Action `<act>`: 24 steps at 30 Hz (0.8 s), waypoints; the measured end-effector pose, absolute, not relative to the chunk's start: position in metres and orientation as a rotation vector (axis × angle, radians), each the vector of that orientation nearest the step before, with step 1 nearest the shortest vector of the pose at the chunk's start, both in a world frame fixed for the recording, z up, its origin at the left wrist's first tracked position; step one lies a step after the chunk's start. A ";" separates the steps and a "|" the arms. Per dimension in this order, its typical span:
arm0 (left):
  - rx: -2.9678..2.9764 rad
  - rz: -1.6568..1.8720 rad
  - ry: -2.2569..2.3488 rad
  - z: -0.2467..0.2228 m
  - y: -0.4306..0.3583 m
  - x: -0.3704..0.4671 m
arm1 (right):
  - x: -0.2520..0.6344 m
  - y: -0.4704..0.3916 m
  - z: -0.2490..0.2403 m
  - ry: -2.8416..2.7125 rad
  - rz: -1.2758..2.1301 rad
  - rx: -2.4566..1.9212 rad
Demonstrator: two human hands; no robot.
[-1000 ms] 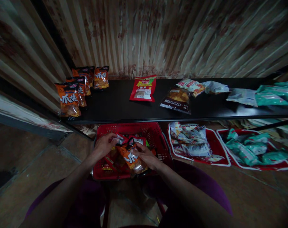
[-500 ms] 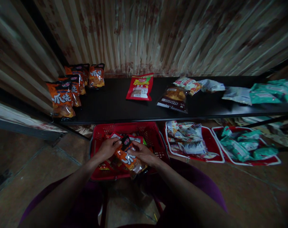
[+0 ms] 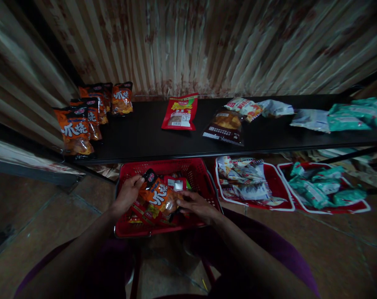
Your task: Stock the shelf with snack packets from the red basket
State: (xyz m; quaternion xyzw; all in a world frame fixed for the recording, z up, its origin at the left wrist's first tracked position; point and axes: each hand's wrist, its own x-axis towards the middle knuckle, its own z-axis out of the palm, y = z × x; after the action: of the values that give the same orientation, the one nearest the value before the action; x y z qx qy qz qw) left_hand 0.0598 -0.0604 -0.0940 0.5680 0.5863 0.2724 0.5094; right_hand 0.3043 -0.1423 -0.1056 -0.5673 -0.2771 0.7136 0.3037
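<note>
Over the red basket [image 3: 204,174] I hold an orange and black snack bag [image 3: 159,194] between both hands. My left hand [image 3: 128,193] pinches its black top corner. At the lower right end, the fingers of my right hand [image 3: 196,205] grip the bag's clear part. Beneath it in the basket lie red snack bags [image 3: 146,218], partly covered by the held bag. On the black shelf's left end stand several matching orange bags [image 3: 76,131]. A red snack bag [image 3: 179,112] lies mid-shelf, with a brown snack bag [image 3: 225,126] to its right.
The black shelf [image 3: 138,143] runs across the view above the basket. White and green packets [image 3: 347,117] lie along its right side. Below stand a basket of white packets [image 3: 278,182] and a basket of green packets [image 3: 352,209]. A pleated curtain [image 3: 182,45] hangs behind.
The held orange bag has turned flatter and moved slightly up and left. My right hand has shifted from near its top to its lower end; my left hand keeps the top corner.
</note>
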 end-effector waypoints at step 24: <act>1.060 0.746 1.431 -0.084 -0.062 0.047 | 0.285 -0.142 -0.118 -0.391 1.739 -1.473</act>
State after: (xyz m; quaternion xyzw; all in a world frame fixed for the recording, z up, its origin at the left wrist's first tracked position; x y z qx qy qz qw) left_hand 0.0466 -0.0622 -0.0843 0.4514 0.6096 0.3176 0.5690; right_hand 0.2847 -0.1420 -0.1177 -0.5829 -0.1547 0.6885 0.4028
